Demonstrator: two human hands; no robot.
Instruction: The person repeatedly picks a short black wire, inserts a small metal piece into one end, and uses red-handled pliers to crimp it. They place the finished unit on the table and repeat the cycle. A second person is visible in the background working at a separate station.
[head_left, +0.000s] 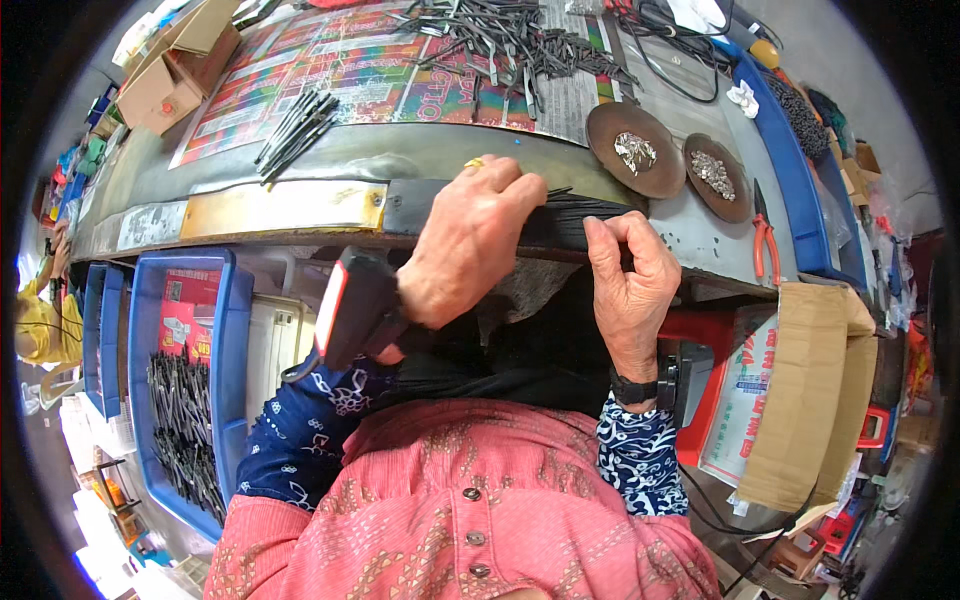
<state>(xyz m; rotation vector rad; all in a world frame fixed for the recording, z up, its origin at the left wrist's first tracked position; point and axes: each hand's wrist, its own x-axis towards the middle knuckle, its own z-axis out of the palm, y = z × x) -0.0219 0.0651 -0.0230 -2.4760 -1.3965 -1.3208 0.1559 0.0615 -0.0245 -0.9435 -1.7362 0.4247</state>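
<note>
My left hand [472, 238] is at the table's front edge, fingers curled under and pressed together. What they hold, if anything, is hidden beneath the palm. Just to its right a row of slim black strips [572, 222] lies along the edge, between my two hands. Over the right end of that row my right hand [635, 275] is closed, thumb and forefinger brought together in a pinch. Anything between those fingertips is too small to make out. Beyond the right hand sit two brown dishes, one [607, 128] and another [697, 150], each holding small silvery metal pieces.
A large heap of black strips [520, 55] covers printed sheeting at the back; a smaller bundle [297, 135] lies left. Red-handled pliers [765, 245] rest at the right. A blue crate [235, 330] stands below the left edge, a cardboard box [810, 390] below the right.
</note>
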